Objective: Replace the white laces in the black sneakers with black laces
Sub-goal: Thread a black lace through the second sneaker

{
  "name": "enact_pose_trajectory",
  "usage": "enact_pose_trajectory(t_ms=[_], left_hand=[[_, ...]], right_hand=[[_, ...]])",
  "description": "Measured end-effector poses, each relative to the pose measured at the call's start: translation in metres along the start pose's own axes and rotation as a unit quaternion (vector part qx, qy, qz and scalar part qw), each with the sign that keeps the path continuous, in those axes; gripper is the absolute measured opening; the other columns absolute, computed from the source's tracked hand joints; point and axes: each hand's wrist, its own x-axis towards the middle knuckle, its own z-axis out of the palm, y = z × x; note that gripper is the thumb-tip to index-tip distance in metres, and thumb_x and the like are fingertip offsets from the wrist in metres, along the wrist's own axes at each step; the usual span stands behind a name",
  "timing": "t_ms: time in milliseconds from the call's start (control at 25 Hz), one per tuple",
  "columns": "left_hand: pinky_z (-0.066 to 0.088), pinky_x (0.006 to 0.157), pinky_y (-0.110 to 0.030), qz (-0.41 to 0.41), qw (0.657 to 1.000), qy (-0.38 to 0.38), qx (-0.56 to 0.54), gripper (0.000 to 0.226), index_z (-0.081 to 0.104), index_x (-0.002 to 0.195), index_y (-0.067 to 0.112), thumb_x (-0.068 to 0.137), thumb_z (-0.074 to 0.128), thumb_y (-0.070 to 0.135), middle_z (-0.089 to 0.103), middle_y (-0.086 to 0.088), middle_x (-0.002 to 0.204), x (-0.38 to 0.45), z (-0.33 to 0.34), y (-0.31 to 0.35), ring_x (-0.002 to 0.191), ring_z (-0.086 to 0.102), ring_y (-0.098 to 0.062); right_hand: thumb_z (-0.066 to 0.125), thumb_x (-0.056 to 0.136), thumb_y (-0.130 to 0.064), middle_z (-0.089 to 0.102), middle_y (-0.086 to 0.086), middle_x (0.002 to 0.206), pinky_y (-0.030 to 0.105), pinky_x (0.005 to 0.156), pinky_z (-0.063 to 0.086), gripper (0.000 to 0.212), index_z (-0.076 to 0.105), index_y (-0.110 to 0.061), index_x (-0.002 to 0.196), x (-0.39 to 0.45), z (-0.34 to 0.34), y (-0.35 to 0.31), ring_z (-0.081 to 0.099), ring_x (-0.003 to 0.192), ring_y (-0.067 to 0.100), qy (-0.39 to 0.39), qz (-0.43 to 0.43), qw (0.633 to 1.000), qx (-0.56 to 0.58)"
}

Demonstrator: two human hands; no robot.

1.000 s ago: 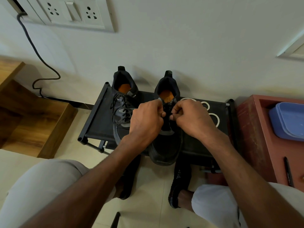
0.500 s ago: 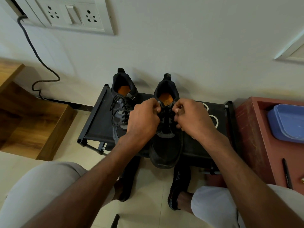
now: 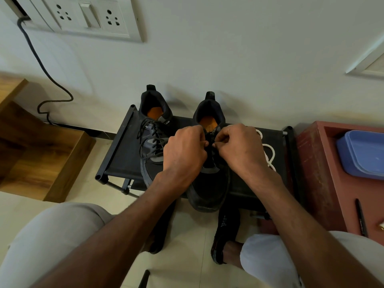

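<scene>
Two black sneakers with orange insoles stand side by side on a low black rack (image 3: 120,154), heels toward the wall. The left sneaker (image 3: 152,132) is threaded with a black lace (image 3: 148,132) lying loose. Over the tongue of the right sneaker (image 3: 209,188), my left hand (image 3: 185,152) and my right hand (image 3: 239,148) sit close together, fingers curled, each pinching an end of its black lace (image 3: 211,142); the hands hide most of it. A white lace (image 3: 269,154) lies coiled on the rack, right of my right hand.
A red-brown tray (image 3: 318,163) at the right holds a blue plastic box (image 3: 361,154) and a black pen (image 3: 360,217). Wooden steps (image 3: 41,154) stand at the left. A black cable (image 3: 52,80) runs down the wall from a socket plate (image 3: 87,15). My feet in black sandals (image 3: 225,238) rest under the rack.
Both hands have stayed on the right sneaker's black lace, shifting slightly toward the toe and closer together. The camera has tilted a little, so the scene sits lower in view.
</scene>
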Motion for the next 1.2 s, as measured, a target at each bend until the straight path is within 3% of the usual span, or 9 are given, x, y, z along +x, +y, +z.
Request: enact_pose_trajectory(t_ms=[240,440,640,840,1040,1200], left_hand=[[0.051,0.067,-0.047,0.026,1.0,-0.006,0.017,0.013,0.053,0.092,0.017,0.099,0.062,0.023,0.057,0.001,0.091,0.008,0.0,0.005,0.077,0.058,-0.026],[0.056,0.072,-0.04,0.001,0.999,-0.043,-0.031,0.013,0.064,0.087,0.021,0.094,0.073,0.027,0.065,0.005,0.084,0.015,-0.004,-0.013,0.078,0.063,-0.014],[0.056,0.065,-0.037,0.009,0.998,-0.034,-0.056,0.012,0.064,0.084,0.022,0.093,0.071,0.018,0.063,0.007,0.078,0.009,-0.003,-0.012,0.073,0.061,-0.011],[0.051,0.062,-0.033,-0.015,0.996,-0.021,-0.08,0.009,0.064,0.086,0.032,0.09,0.069,0.026,0.064,0.009,0.076,0.01,-0.006,-0.007,0.072,0.062,-0.013],[0.05,0.068,-0.033,-0.019,0.996,-0.051,-0.065,0.008,0.063,0.092,0.03,0.094,0.068,0.024,0.064,0.009,0.079,0.01,-0.007,-0.008,0.077,0.063,-0.012],[0.044,0.067,-0.031,-0.019,0.996,-0.049,-0.071,0.009,0.062,0.095,0.027,0.096,0.065,0.019,0.064,0.008,0.079,0.008,-0.006,-0.007,0.074,0.06,-0.008]], right_hand=[[0.07,0.095,-0.026,0.07,-0.008,0.083,0.029,0.067,0.053,0.005,0.075,-0.027,0.092,0.0,0.001,0.001,0.067,0.075,0.015,0.001,-0.005,1.0,-0.009],[0.07,0.095,-0.031,0.068,-0.012,0.076,0.03,0.061,0.056,0.008,0.072,-0.028,0.088,-0.001,0.002,-0.003,0.065,0.069,0.006,0.042,-0.007,0.999,0.033],[0.082,0.089,-0.025,0.073,-0.014,0.084,0.03,0.073,0.06,0.007,0.078,-0.03,0.093,0.004,-0.003,0.005,0.069,0.078,0.006,0.001,0.031,0.997,0.065],[0.085,0.086,-0.024,0.075,-0.007,0.087,0.035,0.078,0.062,0.01,0.079,-0.026,0.093,0.002,0.001,0.006,0.071,0.08,0.013,0.003,0.035,0.999,0.041],[0.077,0.093,-0.02,0.067,-0.01,0.079,0.025,0.065,0.051,0.009,0.072,-0.022,0.087,0.002,0.004,0.005,0.064,0.074,0.007,0.011,0.035,0.998,0.051],[0.072,0.097,-0.017,0.067,-0.009,0.077,0.039,0.072,0.06,0.011,0.067,-0.022,0.089,0.002,0.007,0.005,0.069,0.071,0.014,0.019,0.044,0.995,0.086]])
